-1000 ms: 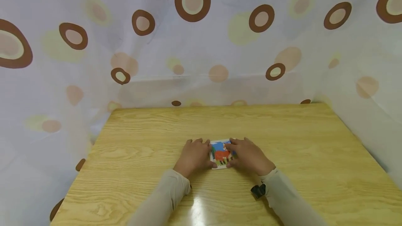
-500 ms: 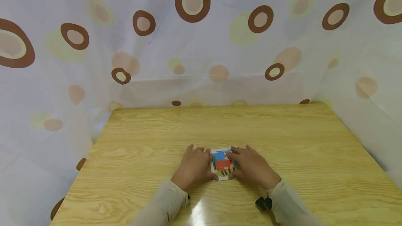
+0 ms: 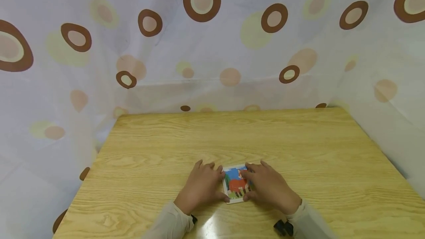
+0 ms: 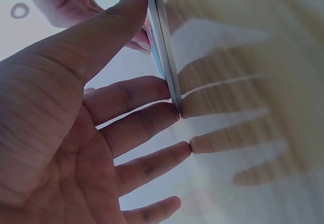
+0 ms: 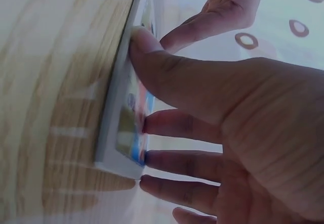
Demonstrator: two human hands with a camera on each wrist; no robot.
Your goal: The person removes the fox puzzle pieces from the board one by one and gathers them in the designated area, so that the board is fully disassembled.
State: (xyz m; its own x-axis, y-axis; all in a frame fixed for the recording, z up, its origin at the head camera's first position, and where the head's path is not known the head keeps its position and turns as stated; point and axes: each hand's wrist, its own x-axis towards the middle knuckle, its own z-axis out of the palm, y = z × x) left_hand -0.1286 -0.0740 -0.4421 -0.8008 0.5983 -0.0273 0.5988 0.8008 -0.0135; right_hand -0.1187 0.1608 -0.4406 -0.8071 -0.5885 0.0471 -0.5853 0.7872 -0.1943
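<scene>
Beyond the left edge of the yellow-brown wood-grain tabletop hangs a pale sheet printed with brown rings, which also runs behind the far edge. Coming rightward, a beige left sleeve leads to the left hand, whose fingers are fairly straight and spread, thumb at the near left corner of a small, square, white-rimmed picture board and fingertips against its left side. That board lies flat about midway between the tabletop's left and right edges, well apart from the far edge; it shows a red-orange animal on blue and green. On its right side, the right hand has its fingers similarly extended and apart, its thumb touching the board's near edge and one finger lying over the picture. Farther right come a black object at the wrist and a beige right sleeve. The step in hand looks like positioning the board two-handed; any further shift would seem to call for even, light pressure from both sides, so it stays flat and square.
</scene>
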